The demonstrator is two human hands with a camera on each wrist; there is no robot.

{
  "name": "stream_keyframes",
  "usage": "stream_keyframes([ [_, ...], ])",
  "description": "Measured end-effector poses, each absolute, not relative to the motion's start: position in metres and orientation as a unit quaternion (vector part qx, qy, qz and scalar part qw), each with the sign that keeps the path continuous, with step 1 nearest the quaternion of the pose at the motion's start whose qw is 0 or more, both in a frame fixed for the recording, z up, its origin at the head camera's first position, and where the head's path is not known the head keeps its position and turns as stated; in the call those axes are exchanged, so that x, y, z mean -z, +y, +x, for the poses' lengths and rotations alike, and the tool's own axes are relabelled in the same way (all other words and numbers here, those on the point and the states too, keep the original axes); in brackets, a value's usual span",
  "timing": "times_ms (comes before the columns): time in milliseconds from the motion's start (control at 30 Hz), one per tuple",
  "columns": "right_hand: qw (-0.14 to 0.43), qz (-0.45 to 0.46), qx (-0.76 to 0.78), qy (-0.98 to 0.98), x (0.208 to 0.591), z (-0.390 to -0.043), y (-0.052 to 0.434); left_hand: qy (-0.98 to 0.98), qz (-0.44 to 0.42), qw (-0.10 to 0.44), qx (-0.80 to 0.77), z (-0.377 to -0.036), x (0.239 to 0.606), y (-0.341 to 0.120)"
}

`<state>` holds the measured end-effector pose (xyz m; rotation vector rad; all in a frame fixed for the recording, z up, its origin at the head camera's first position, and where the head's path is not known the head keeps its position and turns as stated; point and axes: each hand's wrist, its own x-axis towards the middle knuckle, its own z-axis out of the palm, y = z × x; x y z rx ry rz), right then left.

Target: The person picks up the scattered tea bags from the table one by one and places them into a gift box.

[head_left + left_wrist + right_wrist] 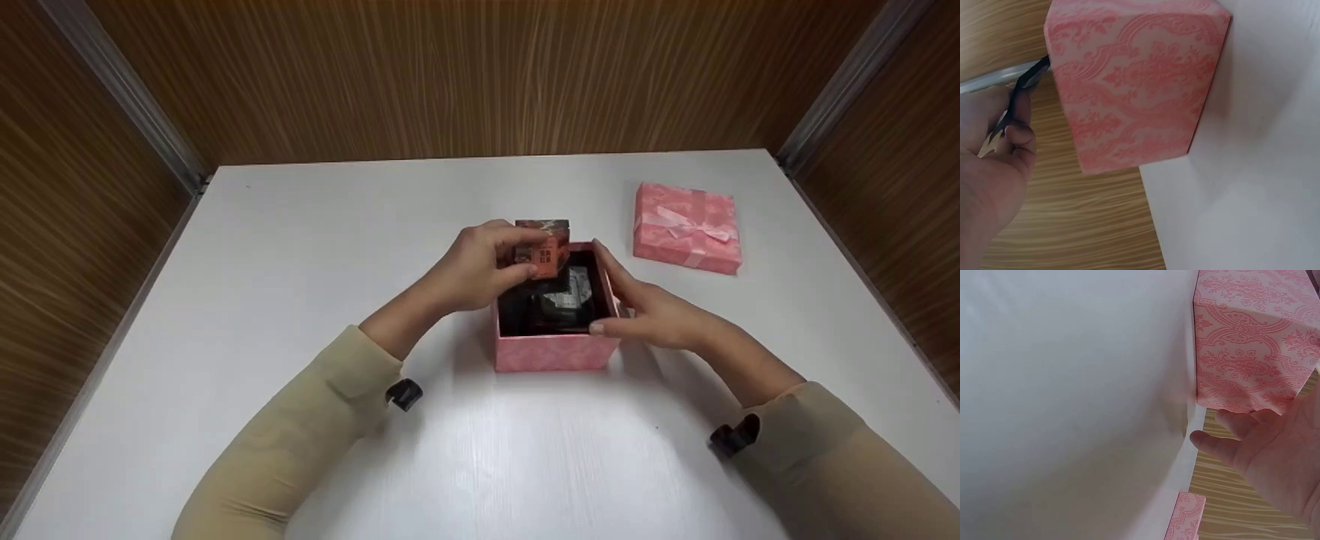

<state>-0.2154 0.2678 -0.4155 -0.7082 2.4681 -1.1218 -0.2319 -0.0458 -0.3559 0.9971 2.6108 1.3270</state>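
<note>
An open pink patterned gift box [551, 355] stands on the white table in the head view. Over its back left part, my left hand [480, 268] pinches a small dark tea packet [553, 259] with an orange label between thumb and fingers. Inside the box lies another dark packet with a pale label [574, 294]; its lower part is in shadow. My right hand [660, 319] holds the box's right side, thumb at the front right rim and fingers along the outer wall. In the left wrist view, the packet [1032, 76] shows as a dark thin edge beside the box [1140, 84].
The pink lid [686, 225] with a ribbon bow lies on the white table [337, 240], behind and to the right of the box. Wood-grain panels [480, 75] enclose the table at the back and both sides. A dark strap piece [405, 394] shows at the left cuff.
</note>
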Motion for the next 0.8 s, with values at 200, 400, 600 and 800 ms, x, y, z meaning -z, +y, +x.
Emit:
stream_keyframes([
  [200, 0.167, -0.253, 0.388, 0.870, 0.416, -0.216, 0.269, 0.854, 0.316, 0.078, -0.406, -0.233, 0.365, -0.027],
  [400, 0.164, -0.256, 0.389, 0.870, 0.415, -0.216, 0.268, 0.859, 0.338, 0.108, -0.369, -0.235, 0.369, -0.014],
  [600, 0.162, -0.258, 0.387, 0.870, 0.414, -0.215, 0.268, 0.883, 0.349, 0.132, -0.286, -0.240, 0.368, -0.006],
  [800, 0.163, -0.254, 0.385, 0.872, 0.415, -0.215, 0.269, 0.890, 0.358, 0.142, -0.245, -0.244, 0.367, -0.001],
])
